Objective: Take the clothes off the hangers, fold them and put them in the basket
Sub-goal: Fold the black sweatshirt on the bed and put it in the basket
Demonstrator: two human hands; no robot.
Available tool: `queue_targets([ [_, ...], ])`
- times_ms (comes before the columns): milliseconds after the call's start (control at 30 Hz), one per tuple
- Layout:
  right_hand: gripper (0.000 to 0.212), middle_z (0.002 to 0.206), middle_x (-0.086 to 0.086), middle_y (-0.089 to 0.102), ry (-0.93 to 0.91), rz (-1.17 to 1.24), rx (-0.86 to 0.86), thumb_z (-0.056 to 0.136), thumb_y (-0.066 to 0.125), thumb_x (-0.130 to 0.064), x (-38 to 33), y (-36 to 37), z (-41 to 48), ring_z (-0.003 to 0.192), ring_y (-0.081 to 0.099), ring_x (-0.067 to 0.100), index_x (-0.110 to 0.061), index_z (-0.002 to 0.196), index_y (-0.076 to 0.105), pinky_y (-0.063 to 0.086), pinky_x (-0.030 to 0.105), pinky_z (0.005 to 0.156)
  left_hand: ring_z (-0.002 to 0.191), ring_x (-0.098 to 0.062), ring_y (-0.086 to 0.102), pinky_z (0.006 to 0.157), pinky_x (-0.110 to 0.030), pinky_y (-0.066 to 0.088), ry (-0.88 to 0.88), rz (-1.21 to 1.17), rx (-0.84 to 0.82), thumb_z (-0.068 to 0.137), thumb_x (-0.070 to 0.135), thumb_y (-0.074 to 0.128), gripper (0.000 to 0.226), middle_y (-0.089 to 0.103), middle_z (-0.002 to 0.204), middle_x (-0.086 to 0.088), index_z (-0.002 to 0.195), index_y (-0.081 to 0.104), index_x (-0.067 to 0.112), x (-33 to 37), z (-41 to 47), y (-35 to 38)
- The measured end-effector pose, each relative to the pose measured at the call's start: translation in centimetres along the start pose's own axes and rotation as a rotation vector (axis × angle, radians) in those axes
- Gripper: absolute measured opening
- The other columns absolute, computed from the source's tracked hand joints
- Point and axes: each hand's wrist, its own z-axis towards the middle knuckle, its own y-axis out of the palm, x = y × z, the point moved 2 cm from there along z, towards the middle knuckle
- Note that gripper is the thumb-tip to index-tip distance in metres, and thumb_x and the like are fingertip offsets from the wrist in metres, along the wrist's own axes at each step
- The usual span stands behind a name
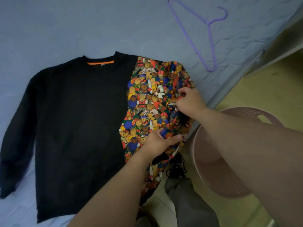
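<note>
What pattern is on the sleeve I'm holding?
The sleeve has a multicoloured teddy-bear print, best seen in the head view.

A blue-grey quilted bed (82, 22) spans the view. Right of the bed lies yellowish floor (262, 95), with a black laced shoe (176, 167) just beside the bed's edge.

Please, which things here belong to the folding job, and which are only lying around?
For the job:
- sweater, spread flat on the sheet
- its bear-print sleeve, gripped by the left hand and pinched by the right hand
- hanger, empty
- basket, on the floor

Lying about:
- shoe, on the floor beside the basket
- sheet, only the work surface
</note>
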Motion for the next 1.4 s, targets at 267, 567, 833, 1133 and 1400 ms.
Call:
queue_targets([
  [267, 0.052, 0.139, 0.008, 0.038, -0.188, -0.373, -0.101, 0.096, 0.048, -0.037, -4.8, 11.2, -6.9, 0.122, 0.051, 0.031, -0.014, 0.142, 0.041, 0.048, 0.043, 0.094, 0.093, -0.017, 0.064, 0.096, -0.039, 0.050, -0.209, -0.079, 0.290, 0.090, 0.043, 0.058, 0.019, 0.069, 0.099, 0.003, 0.096, 0.066, 0.027, -11.8, -5.5, -6.1],
  [567, 0.077, 0.164, 0.001, 0.015, -0.410, -0.597, -0.218, 0.096, 0.041, -0.056, -6.9, 17.6, -6.2, 0.148, 0.020, 0.027, -0.023, 0.158, 0.011, 0.021, 0.050, 0.118, 0.086, -0.020, 0.063, 0.080, -0.039, 0.055, -0.343, -0.194, 0.651, 0.071, 0.054, 0.081, 0.051, 0.063, 0.090, 0.002, 0.097, 0.055, 0.018, -19.3, -7.6, -10.6],
  [833, 0.060, 0.146, 0.009, 0.040, -0.514, -0.708, 0.211, 0.086, 0.065, -0.016, -8.3, 15.0, -0.3, 0.131, 0.041, 0.030, -0.018, 0.141, 0.041, 0.041, 0.046, 0.103, 0.089, -0.025, 0.063, 0.081, -0.042, 0.054, -0.405, -0.353, 0.634, 0.087, 0.040, 0.063, 0.023, 0.066, 0.100, -0.006, 0.101, 0.060, 0.022, -20.4, -6.1, -10.7],
  [1133, 0.065, 0.164, 0.011, 0.010, -0.482, -1.061, 0.125, 0.091, 0.061, -0.024, -10.8, 12.1, 7.3, 0.146, 0.013, 0.039, -0.022, 0.151, 0.035, 0.021, 0.053, 0.115, 0.108, -0.023, 0.057, 0.098, -0.045, 0.041, -0.139, 0.598, 0.729, 0.088, 0.038, 0.056, 0.041, 0.060, 0.113, 0.001, 0.124, 0.051, 0.020, -14.8, -3.5, -12.6],
  [1400, 0.088, 0.165, 0.007, -0.003, -0.243, -0.977, 0.047, 0.084, 0.066, -0.020, -8.5, 9.0, 10.9, 0.147, 0.010, 0.039, -0.018, 0.155, 0.014, 0.020, 0.056, 0.116, 0.095, -0.037, 0.056, 0.075, -0.045, 0.045, -0.138, 0.590, 0.879, 0.101, 0.022, 0.039, 0.026, 0.045, 0.119, -0.015, 0.122, 0.048, 0.010, -9.7, 0.7, -15.6],
])
